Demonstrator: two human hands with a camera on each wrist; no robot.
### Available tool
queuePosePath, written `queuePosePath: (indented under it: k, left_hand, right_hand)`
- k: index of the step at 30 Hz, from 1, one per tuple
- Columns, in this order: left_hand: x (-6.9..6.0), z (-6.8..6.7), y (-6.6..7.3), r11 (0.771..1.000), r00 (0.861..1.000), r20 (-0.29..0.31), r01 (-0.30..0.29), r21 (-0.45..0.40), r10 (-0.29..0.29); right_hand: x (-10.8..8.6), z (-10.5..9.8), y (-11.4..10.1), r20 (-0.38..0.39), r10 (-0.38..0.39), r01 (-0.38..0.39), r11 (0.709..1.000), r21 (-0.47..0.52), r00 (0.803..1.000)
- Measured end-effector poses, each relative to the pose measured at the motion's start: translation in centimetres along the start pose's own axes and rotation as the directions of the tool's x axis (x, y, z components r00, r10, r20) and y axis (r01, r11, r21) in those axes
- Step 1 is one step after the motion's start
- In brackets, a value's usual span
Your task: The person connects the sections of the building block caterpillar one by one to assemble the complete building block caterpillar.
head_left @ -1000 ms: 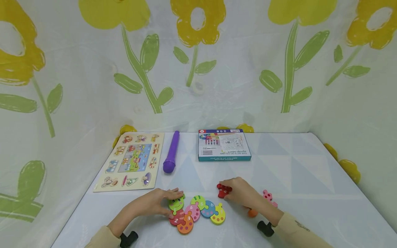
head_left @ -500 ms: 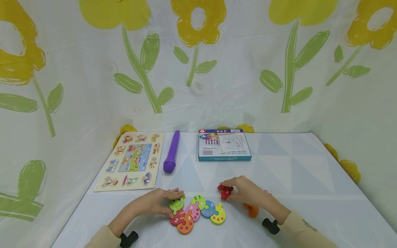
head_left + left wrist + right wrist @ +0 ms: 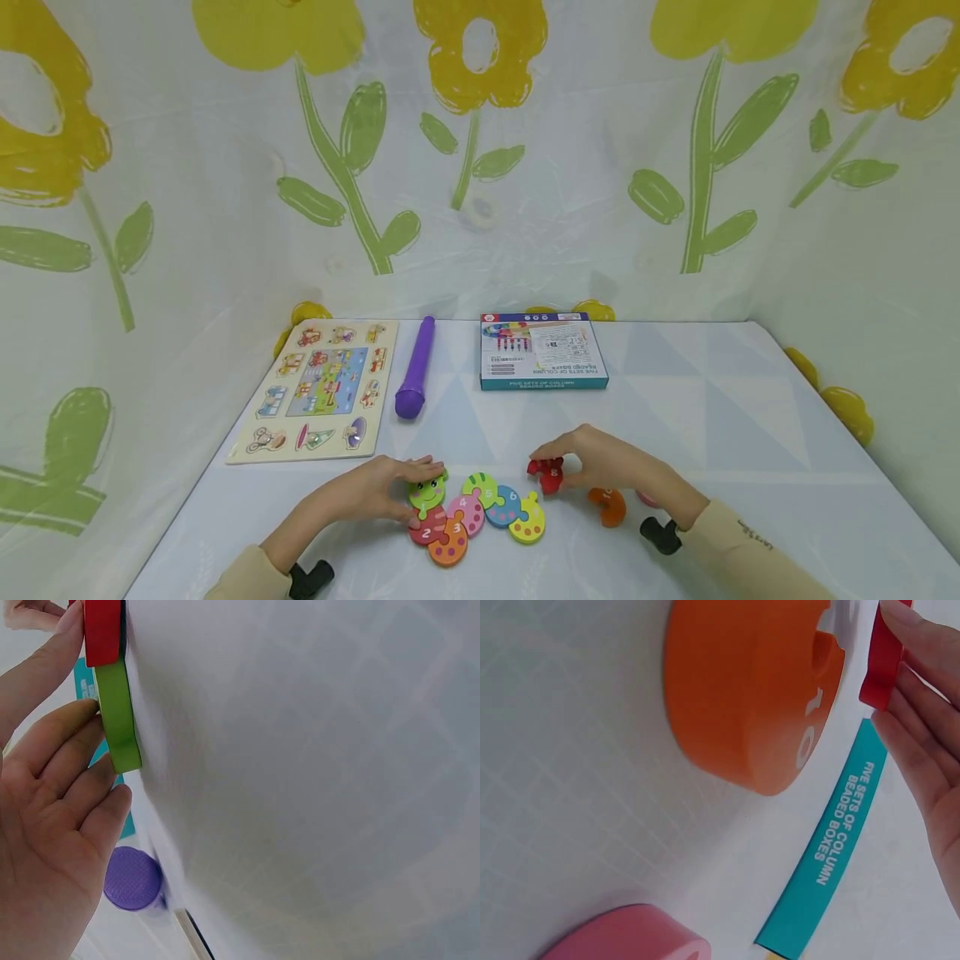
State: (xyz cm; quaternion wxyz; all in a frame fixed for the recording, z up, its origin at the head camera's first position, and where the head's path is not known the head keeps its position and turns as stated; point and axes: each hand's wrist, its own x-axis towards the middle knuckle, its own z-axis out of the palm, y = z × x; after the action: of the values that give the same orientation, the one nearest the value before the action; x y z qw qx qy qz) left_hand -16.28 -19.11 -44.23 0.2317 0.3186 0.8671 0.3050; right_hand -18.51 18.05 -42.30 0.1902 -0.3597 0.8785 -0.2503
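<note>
A chain of joined puzzle pieces lies on the table: a green smiling head, a red piece, an orange 3, a pink 4, a green 5, a blue 6 and a yellow end piece. My left hand holds the head and the red piece, fingers on the far side, thumb at the near side. My right hand pinches a separate red piece marked 8, right of the chain. In the right wrist view that red piece sits between thumb and fingers.
An orange piece marked 10 lies below my right hand, with a pink piece partly hidden by the wrist. Farther back are a picture puzzle board, a purple microphone and a flat box.
The red piece in my right hand has turned, its number now showing, and moved slightly right and nearer. The right forearm has shifted right, uncovering more of the orange piece. My left hand stays still.
</note>
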Motion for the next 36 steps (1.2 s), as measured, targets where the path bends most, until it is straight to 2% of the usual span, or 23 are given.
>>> queuePosePath:
  k: [15, 36]
  left_hand:
    - [0.1, 0.0, -0.1, 1.000, 1.000, 0.007, 0.000, -0.013, 0.000]
    - [0.1, 0.0, -0.1, 1.000, 1.000, 0.005, 0.002, 0.002, -0.002]
  right_hand:
    - [0.3, 0.5, -0.2, 0.080, -0.057, 0.054, 0.998, 0.033, 0.995]
    - [0.8, 0.4, -1.7, 0.153, -0.050, 0.053, 0.999, -0.014, 0.987]
